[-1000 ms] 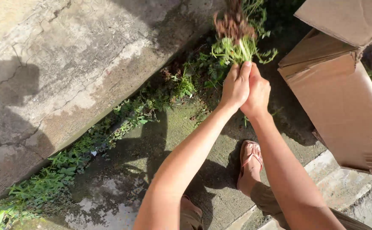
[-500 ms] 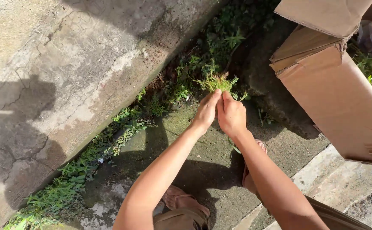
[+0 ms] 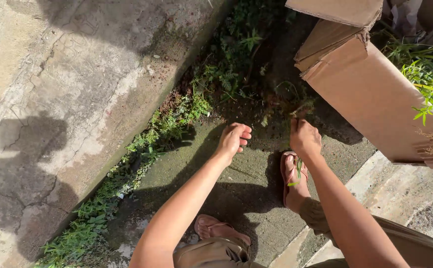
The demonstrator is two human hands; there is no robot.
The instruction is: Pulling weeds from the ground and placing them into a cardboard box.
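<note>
The weeding along the foot of the concrete wall (image 3: 67, 84) looks only partly done. A band of low green weeds (image 3: 142, 149) fills the crack between wall and mossy concrete ground (image 3: 201, 173), running from the near left up to the far middle, and thicker growth stands in the shade beyond. Just ahead of the hands lies a patch of bare, dark soil (image 3: 271, 106) with a few thin stems. Pulled greenery shows inside the open cardboard box (image 3: 375, 99) at the far right, so some weeds seem already collected, while most of the strip is left.

The left hand (image 3: 233, 138) hangs over the ground with fingers loosely curled toward the palm; it appears to hold nothing and touches nothing. The right hand (image 3: 304, 137) is closed in a fist near the box's lower corner, a small wisp of weed stems (image 3: 298, 111) showing at its top, seemingly pinched there. A green scrap lies on the pink sandal (image 3: 293, 173) below it.
</note>
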